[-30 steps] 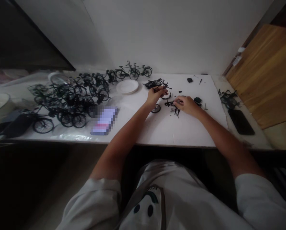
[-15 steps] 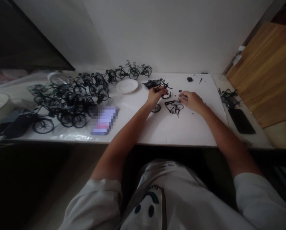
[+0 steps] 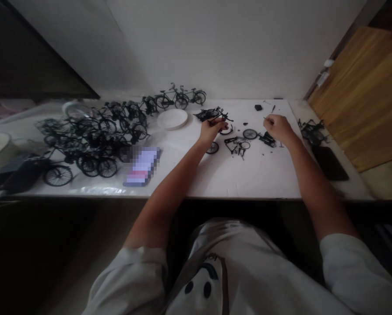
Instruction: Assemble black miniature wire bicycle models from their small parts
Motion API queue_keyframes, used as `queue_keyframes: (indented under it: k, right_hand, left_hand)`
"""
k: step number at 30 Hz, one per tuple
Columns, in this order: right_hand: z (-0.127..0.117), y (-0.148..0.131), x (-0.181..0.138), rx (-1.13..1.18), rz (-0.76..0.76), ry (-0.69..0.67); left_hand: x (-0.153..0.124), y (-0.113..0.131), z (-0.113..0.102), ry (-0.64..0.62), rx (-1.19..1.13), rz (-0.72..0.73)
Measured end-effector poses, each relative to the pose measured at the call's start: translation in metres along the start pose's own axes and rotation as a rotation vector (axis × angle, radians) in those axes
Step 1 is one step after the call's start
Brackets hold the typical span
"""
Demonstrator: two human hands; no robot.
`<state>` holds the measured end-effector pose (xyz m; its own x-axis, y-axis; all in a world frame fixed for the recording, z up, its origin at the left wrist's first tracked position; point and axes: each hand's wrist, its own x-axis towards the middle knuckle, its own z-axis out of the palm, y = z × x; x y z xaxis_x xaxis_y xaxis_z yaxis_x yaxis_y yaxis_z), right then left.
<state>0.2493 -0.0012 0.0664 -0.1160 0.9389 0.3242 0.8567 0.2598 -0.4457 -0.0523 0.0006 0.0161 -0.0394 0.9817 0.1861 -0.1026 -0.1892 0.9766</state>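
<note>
My left hand (image 3: 211, 129) is closed on a black model bicycle part (image 3: 222, 118) held just above the white table (image 3: 248, 175). My right hand (image 3: 277, 127) is farther right, its fingers pinched on a thin dark piece (image 3: 266, 118) too small to name. Between the hands lie loose black parts: a small wheel (image 3: 250, 134), a frame piece (image 3: 235, 144) and a black block (image 3: 267, 139). Another small wheel (image 3: 212, 148) lies below my left hand.
Several finished black model bicycles (image 3: 93, 140) crowd the table's left side, with two more (image 3: 179, 97) by the wall. A white plate (image 3: 172, 118) and a blurred box (image 3: 142, 166) lie nearby. A dark phone (image 3: 330, 162) and more parts (image 3: 312, 131) sit at right.
My right hand has moved up and to the right, away from the frame piece, uncovering a small wheel. My left hand has stayed where it was.
</note>
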Motion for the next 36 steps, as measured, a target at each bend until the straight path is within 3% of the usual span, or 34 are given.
queue_keyframes:
  k: [20,29,36]
  right_hand:
    - [0.022,-0.003,-0.004,0.053,-0.105,-0.167]
    - [0.023,-0.021,-0.021,0.155,-0.1,-0.42]
    - [0.031,-0.028,-0.024,0.068,-0.123,-0.441]
  left_hand:
    - [0.003,0.0,-0.003,0.026,-0.018,-0.041]
    - [-0.001,0.002,-0.001,-0.006,-0.047,-0.015]
    - [0.002,-0.003,0.001,-0.007,-0.053,-0.03]
